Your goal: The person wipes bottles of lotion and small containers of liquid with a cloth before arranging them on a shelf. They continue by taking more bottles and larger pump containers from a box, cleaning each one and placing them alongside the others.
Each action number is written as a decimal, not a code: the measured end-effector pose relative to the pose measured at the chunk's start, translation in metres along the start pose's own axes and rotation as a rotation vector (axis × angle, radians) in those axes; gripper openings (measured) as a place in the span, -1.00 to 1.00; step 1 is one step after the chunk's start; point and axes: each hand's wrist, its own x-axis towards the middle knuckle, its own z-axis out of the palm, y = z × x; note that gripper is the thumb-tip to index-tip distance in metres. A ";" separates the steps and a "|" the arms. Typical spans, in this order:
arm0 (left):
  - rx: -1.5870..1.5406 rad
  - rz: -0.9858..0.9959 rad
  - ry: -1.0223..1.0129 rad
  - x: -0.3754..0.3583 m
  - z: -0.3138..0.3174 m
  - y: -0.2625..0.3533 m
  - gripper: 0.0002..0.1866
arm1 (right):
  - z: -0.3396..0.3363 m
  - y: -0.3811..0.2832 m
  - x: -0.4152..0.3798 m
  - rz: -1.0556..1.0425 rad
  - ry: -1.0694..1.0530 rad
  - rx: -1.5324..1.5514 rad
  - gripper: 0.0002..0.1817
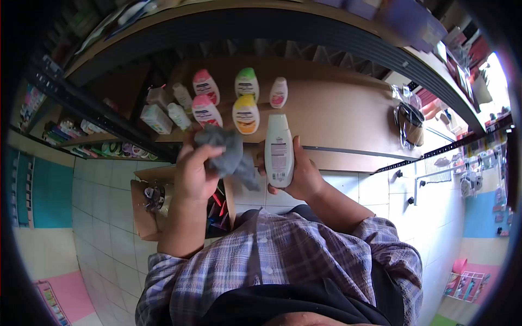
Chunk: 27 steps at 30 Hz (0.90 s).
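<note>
My right hand is wrapped round a white bottle, which stands upright with its printed label towards me. In my left hand is a crumpled grey cloth, a little to the left of the bottle and apart from it. Beyond my hands, on the brown shelf, stand bottles with a yellow cap, a green cap and pink caps, and a smaller white bottle with a pink label.
Small boxes and white bottles stand at the shelf's left. A wrapped dark item lies at its right end. Below the shelf sits an open cardboard box holding assorted items. A dark shelf beam crosses above.
</note>
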 end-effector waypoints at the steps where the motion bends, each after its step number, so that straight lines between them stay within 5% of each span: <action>1: 0.023 0.080 0.059 0.005 0.015 0.006 -0.52 | 0.006 0.003 0.008 -0.062 0.094 -0.017 -0.17; 2: 0.089 0.195 0.093 0.010 0.030 0.007 -0.53 | 0.009 0.007 0.015 -0.115 0.190 -0.032 -0.17; 3: 0.022 0.245 0.137 -0.002 0.092 -0.061 -0.57 | -0.012 -0.024 -0.056 -0.044 0.290 -0.061 -0.17; 7: 1.091 0.705 -0.320 0.015 0.116 -0.124 -0.57 | -0.039 -0.024 -0.071 -0.128 0.176 0.069 -0.28; 10: 1.416 0.878 -0.327 -0.004 0.153 -0.147 -0.59 | -0.058 -0.028 -0.097 -0.403 0.465 -0.517 -0.30; 11: 1.423 0.876 -0.341 -0.007 0.153 -0.154 -0.59 | -0.063 -0.031 -0.106 -0.459 0.587 -0.766 -0.31; 13: 1.263 0.828 -0.491 -0.012 0.146 -0.169 -0.54 | -0.035 -0.054 -0.126 -0.268 0.543 0.121 -0.27; 14: 1.265 0.797 -0.483 -0.011 0.147 -0.171 -0.55 | -0.066 -0.049 -0.142 -0.276 0.323 0.057 -0.27; 18: 1.263 0.813 -0.190 0.022 0.150 -0.177 -0.57 | -0.056 -0.058 -0.161 -0.298 0.377 -0.116 -0.22; 20: 0.520 0.205 -0.123 0.024 0.166 -0.169 -0.61 | -0.052 -0.057 -0.164 -0.267 0.391 -0.135 -0.24; 23: 0.472 0.035 -0.324 0.019 0.170 -0.187 -0.55 | -0.049 -0.050 -0.163 -0.223 0.426 -0.156 -0.27; 27: 0.762 0.266 -0.427 0.019 0.171 -0.189 -0.47 | -0.049 -0.054 -0.159 -0.201 0.483 -0.159 -0.28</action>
